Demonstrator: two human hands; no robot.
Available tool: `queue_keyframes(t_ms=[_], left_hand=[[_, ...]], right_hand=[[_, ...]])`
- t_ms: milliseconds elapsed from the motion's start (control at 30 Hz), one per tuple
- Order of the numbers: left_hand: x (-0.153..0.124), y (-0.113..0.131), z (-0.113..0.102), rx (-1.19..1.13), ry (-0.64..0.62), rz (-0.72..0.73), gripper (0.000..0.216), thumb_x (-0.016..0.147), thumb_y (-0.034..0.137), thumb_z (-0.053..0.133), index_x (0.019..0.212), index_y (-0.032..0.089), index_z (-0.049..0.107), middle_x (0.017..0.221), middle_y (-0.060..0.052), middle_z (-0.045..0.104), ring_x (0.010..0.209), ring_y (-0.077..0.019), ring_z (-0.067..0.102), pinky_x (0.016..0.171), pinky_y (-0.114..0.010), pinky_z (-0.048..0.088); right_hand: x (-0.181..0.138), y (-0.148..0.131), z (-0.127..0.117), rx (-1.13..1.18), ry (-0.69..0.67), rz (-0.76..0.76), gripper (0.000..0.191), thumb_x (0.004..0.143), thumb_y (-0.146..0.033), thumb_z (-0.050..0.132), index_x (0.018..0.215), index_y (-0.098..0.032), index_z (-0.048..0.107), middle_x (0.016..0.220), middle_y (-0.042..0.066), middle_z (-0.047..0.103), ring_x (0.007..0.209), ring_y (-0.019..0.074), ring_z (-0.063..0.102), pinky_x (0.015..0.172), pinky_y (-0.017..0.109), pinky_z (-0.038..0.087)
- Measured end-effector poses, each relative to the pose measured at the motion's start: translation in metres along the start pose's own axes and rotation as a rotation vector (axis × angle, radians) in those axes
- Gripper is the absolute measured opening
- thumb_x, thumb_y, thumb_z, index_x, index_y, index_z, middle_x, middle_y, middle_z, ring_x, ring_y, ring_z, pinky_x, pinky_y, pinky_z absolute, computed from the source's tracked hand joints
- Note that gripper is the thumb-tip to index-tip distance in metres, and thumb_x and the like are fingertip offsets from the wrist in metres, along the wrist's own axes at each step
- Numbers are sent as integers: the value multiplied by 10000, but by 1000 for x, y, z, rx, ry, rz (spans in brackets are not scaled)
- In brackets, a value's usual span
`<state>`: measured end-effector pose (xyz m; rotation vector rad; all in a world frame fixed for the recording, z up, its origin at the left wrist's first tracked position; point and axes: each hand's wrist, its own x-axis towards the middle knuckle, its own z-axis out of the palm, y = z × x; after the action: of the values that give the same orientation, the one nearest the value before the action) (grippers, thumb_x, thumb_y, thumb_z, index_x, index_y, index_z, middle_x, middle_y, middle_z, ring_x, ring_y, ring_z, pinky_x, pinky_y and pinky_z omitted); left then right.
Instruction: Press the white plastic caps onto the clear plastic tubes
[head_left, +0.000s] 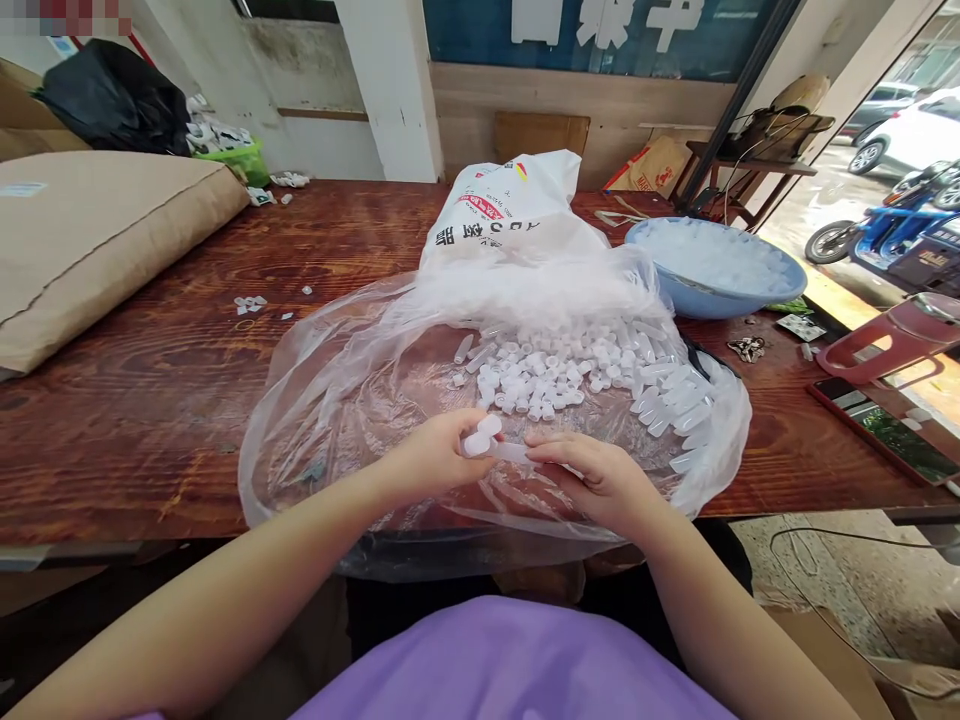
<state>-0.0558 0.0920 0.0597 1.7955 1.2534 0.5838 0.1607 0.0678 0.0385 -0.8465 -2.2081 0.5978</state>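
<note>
1. left hand (pixel 431 460): fingers curled in, pinching small white caps (pixel 480 436) at the fingertips.
2. right hand (pixel 600 475): thumb and fingers pinched on a clear tube (pixel 512 452). It lies roughly level, and its left end meets the caps.
3. Both hands sit close together over the 6 o'clock edge of the plastic sheet (pixel 337 400), which is spread on the desk (pixel 165 400).
4. cap pile (pixel 536 380): 12 o'clock from the hands, near, on the sheet.
5. loose tubes (pixel 675 400): 2 o'clock from the right hand, along the sheet's right side.
6. white sack (pixel 510 205): beyond the pile at 12 o'clock. blue basin (pixel 712 265): 1 o'clock, just beside the sack.
7. brown paper sack (pixel 97 240): 10 o'clock, well apart, on the desk.
</note>
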Motion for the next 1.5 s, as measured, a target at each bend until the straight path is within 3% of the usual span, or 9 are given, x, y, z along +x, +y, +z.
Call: queue_keyframes(t_ms=[167, 267, 467, 600, 833, 1033, 1233, 1367, 1500], left_hand=[[7, -2, 7, -27, -70, -64, 160, 615, 228, 616, 765, 173, 610, 626, 34, 577, 562, -127, 512, 524, -216, 386], [9, -1, 11, 64, -60, -39, 133, 634, 197, 578, 763, 170, 600, 641, 41, 557, 579, -119, 502, 535, -213, 384], [11, -5, 14, 182, -28, 0, 105, 647, 165, 535, 743, 177, 577, 680, 30, 552, 627, -129, 507, 578, -225, 391], [9, -11, 16, 307, 7, 102, 43, 669, 163, 518, 699, 174, 547, 697, 16, 522, 658, -140, 502, 623, -246, 399], [7, -21, 17, 340, 15, 147, 77, 688, 152, 502, 751, 171, 543, 774, -17, 533, 764, -175, 522, 702, -285, 422], [0, -24, 27, 392, -15, 222, 84, 678, 106, 472, 720, 172, 503, 787, -33, 521, 770, -178, 514, 700, -289, 415], [-13, -3, 45, 322, -65, 22, 42, 698, 144, 471, 683, 182, 479, 693, 6, 513, 663, -149, 495, 604, -259, 378], [-19, 16, 60, -38, -359, -198, 154, 653, 192, 560, 806, 182, 537, 694, 40, 555, 631, -118, 514, 578, -219, 391], [-21, 12, 99, -311, -734, -382, 179, 579, 148, 624, 747, 170, 570, 627, 63, 549, 545, -87, 489, 507, -192, 363]], right_hand=[[-1, -4, 7, -84, 48, 323, 202, 875, -335, 482, 912, -209, 636, 833, 27, 704, 754, 160, 658, 655, 249, 497], [2, -5, 11, -119, -53, 585, 440, 916, -444, 325, 701, -193, 615, 601, 18, 635, 569, 161, 605, 536, 262, 446], [3, -2, 15, -67, -54, 391, 282, 848, -300, 467, 1100, -206, 554, 1075, 81, 624, 929, 194, 601, 767, 302, 463], [5, -3, 20, -70, -137, 583, 316, 898, -364, 364, 833, -195, 623, 740, 49, 649, 704, 195, 614, 652, 316, 469], [-1, -2, 27, 47, 56, 403, 215, 823, -245, 485, 1005, -195, 588, 983, 88, 640, 929, 202, 587, 813, 341, 455], [-1, 0, 36, 450, 102, 793, 191, 778, -323, 537, 911, -192, 580, 815, 23, 641, 685, 150, 599, 650, 286, 482], [-18, -5, 16, 409, -48, 805, 209, 802, -373, 533, 871, -188, 599, 691, -4, 619, 620, 132, 563, 573, 244, 443], [-48, -12, -15, 328, -38, 692, 260, 834, -398, 508, 957, -197, 620, 835, 22, 657, 761, 154, 601, 678, 258, 461], [-83, -11, -36, 232, 285, 737, 280, 849, -432, 487, 904, -194, 624, 781, 20, 645, 746, 152, 597, 701, 260, 465]])
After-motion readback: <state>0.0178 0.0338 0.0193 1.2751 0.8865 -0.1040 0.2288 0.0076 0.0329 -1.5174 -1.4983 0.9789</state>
